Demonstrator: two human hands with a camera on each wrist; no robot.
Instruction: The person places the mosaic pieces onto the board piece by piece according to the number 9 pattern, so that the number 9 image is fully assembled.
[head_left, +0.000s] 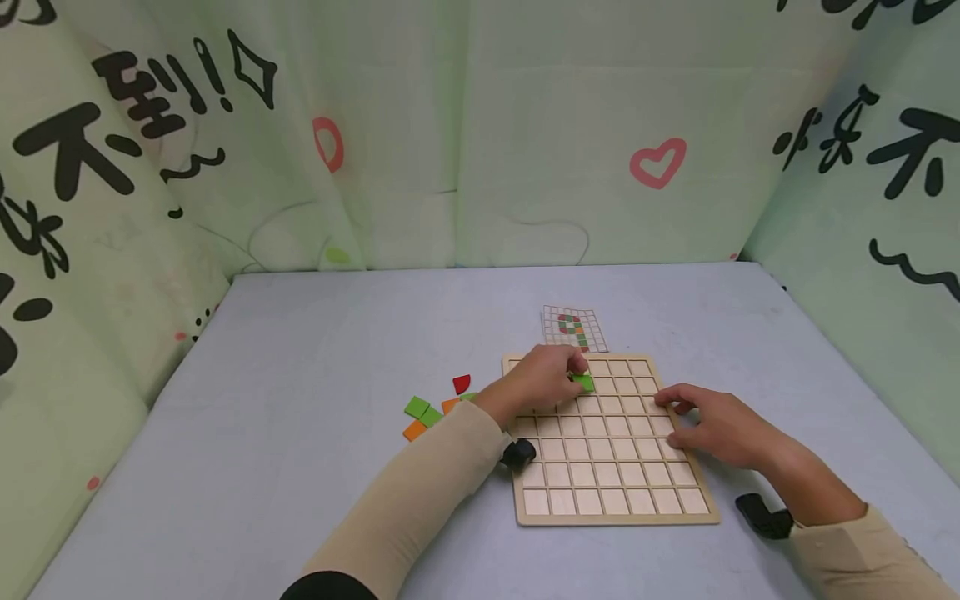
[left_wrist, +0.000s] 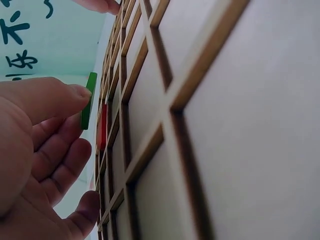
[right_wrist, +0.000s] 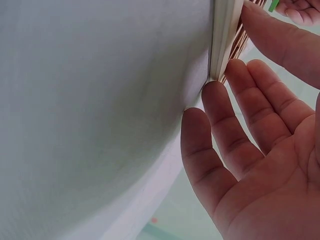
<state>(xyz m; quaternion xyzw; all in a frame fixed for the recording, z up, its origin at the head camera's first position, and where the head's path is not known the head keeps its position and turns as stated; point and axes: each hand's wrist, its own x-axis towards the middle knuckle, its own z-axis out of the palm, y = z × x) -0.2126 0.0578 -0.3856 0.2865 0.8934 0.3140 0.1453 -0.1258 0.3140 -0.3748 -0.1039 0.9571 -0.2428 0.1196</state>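
Observation:
Over the upper part of a wooden grid board (head_left: 615, 502), my left hand (head_left: 546, 375) pinches a small green square tile (head_left: 583, 382) between thumb and fingers. In the left wrist view the green tile (left_wrist: 89, 101) is held on edge, close to the board's surface. A red piece (left_wrist: 103, 127) sits in a grid cell just beyond it. At the board's right edge rests my right hand (head_left: 720, 425), its fingers spread and slightly bent. The right wrist view has its thumb over the board's side (right_wrist: 224, 42) and fingertips against the edge.
Left of the board lie loose pieces: a red rounded one (head_left: 462, 384), green squares (head_left: 417, 407) and orange ones (head_left: 414, 430), partly behind my left forearm. A gridded pattern card (head_left: 592, 321) lies beyond the board's far edge. Printed curtains (head_left: 525, 167) surround the white table.

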